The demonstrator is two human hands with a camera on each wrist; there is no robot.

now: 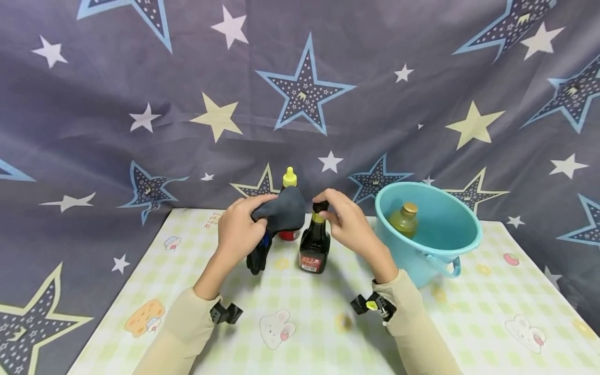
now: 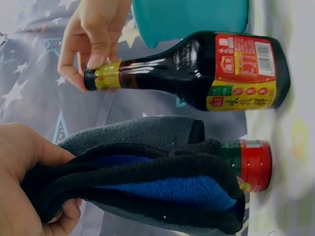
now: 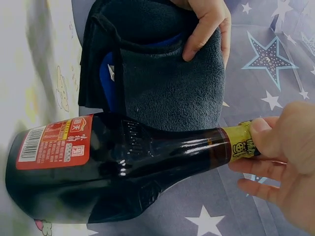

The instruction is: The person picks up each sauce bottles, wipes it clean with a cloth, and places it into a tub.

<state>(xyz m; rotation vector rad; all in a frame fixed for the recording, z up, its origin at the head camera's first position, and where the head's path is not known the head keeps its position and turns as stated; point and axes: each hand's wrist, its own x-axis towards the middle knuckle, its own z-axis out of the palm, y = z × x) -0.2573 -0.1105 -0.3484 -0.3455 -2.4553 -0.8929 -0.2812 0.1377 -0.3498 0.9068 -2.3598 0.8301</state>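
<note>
My left hand (image 1: 240, 223) grips a folded dark grey cloth (image 1: 284, 209) with black edging and a blue inner side, bunched between thumb and fingers. My right hand (image 1: 350, 221) pinches the black cap of a dark sauce bottle (image 1: 315, 242), thumb on one side and fingers on the other. The bottle stands upright, with a yellow band round its neck and a red label (image 3: 55, 142) low on its body. Just behind the cloth is a second bottle with a yellow nozzle cap (image 1: 289, 178) and a red base (image 2: 256, 166); the cloth hides its middle.
To the right of the sauce bottle stands a light blue bucket (image 1: 461, 245) with a handle. Inside it is a yellow-green bottle (image 1: 404, 221) with a gold cap. A checked tablecloth (image 1: 234, 333) covers the table, and a grey star-patterned curtain (image 1: 197, 67) hangs behind.
</note>
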